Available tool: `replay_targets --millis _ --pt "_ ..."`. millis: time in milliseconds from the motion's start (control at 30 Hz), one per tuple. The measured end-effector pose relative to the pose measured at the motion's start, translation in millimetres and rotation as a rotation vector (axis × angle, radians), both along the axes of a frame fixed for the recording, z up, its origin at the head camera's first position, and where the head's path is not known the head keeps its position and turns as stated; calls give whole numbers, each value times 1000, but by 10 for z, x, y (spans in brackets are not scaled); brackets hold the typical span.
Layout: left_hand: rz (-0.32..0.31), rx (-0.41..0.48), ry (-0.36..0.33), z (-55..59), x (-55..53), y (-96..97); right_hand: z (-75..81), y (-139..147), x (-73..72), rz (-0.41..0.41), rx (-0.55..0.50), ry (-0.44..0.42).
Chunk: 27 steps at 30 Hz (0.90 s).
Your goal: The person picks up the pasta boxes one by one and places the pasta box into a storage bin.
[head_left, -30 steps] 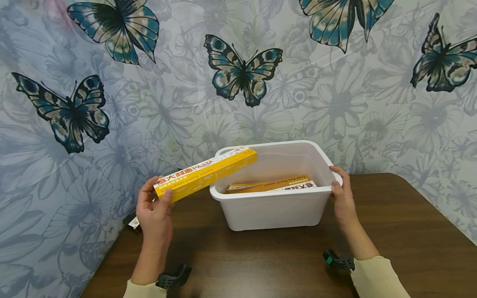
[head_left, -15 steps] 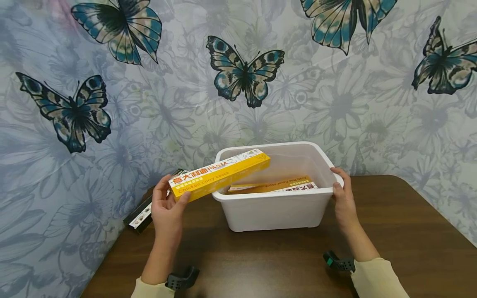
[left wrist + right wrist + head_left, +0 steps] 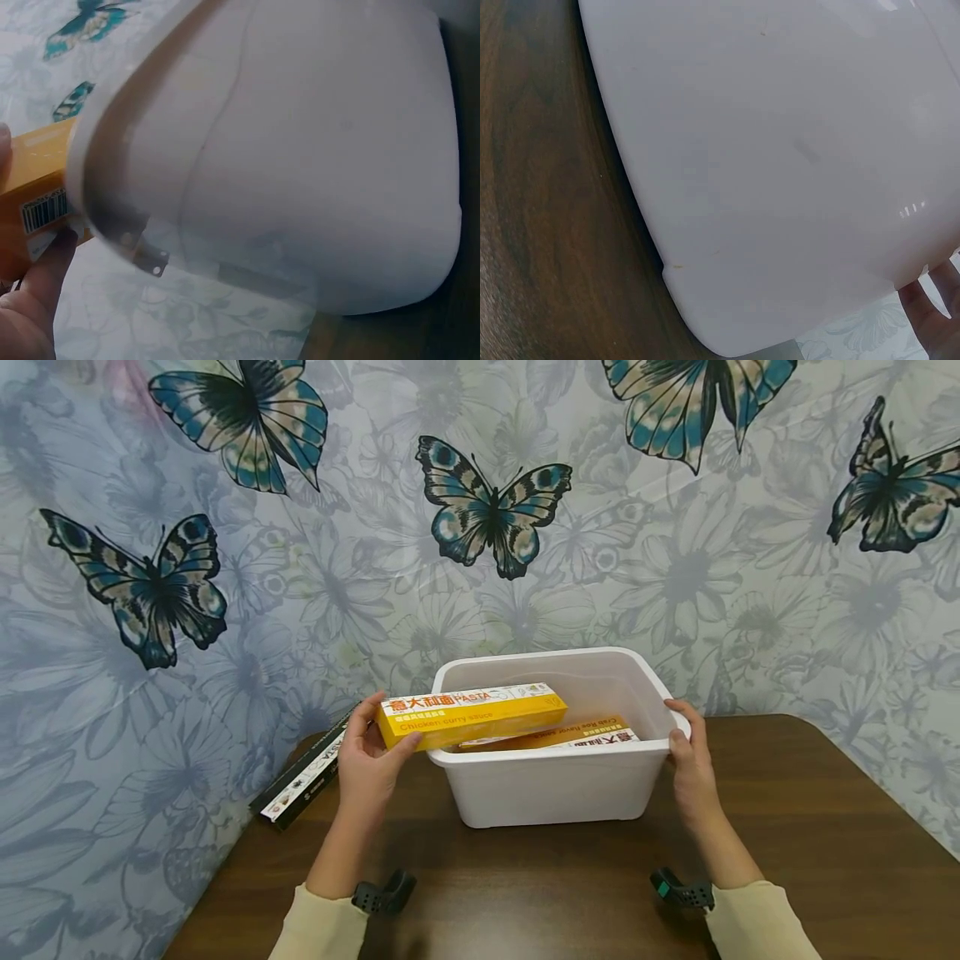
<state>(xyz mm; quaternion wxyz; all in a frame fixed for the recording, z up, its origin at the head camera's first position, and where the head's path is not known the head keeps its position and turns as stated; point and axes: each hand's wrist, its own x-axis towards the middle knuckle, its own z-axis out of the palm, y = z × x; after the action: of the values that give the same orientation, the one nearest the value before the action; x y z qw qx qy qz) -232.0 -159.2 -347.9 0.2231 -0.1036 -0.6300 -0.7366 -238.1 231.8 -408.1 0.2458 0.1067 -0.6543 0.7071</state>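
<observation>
My left hand [image 3: 369, 768] grips the near end of a yellow pasta box [image 3: 480, 717] marked "Chicken curry sauce". The box's far end reaches over the left part of a white plastic tub [image 3: 555, 789]; whether it touches the rim is unclear. In the left wrist view the barcoded end of the yellow box [image 3: 37, 202] shows between thumb and finger beside the tub wall [image 3: 315, 150]. My right hand [image 3: 692, 760] holds the tub's right rim, thumb in front. Inside the tub lies an orange-brown pasta box [image 3: 592, 732], partly covered by the near wall and the yellow box.
A long black box [image 3: 307, 779] with a white label strip lies on the left of the dark wooden table [image 3: 525, 893], partly behind my left hand. A butterfly-patterned wall covering [image 3: 495, 618] rises close behind the tub.
The left hand has carried the yellow box rightward, so its far end has come over the tub and levelled out. More of the black box shows. The right hand stays on the rim.
</observation>
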Motion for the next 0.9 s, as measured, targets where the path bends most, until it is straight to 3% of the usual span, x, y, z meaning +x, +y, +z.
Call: replay_targets --millis 233,433,900 --pt "40 -238 -7 3 -174 113 1 -8 0 1 3 9" --pt "72 -368 -94 0 -272 135 -3 -6 -16 5 1 12" --pt "-29 -560 -258 128 -484 204 -4 2 -9 0 -1 10"
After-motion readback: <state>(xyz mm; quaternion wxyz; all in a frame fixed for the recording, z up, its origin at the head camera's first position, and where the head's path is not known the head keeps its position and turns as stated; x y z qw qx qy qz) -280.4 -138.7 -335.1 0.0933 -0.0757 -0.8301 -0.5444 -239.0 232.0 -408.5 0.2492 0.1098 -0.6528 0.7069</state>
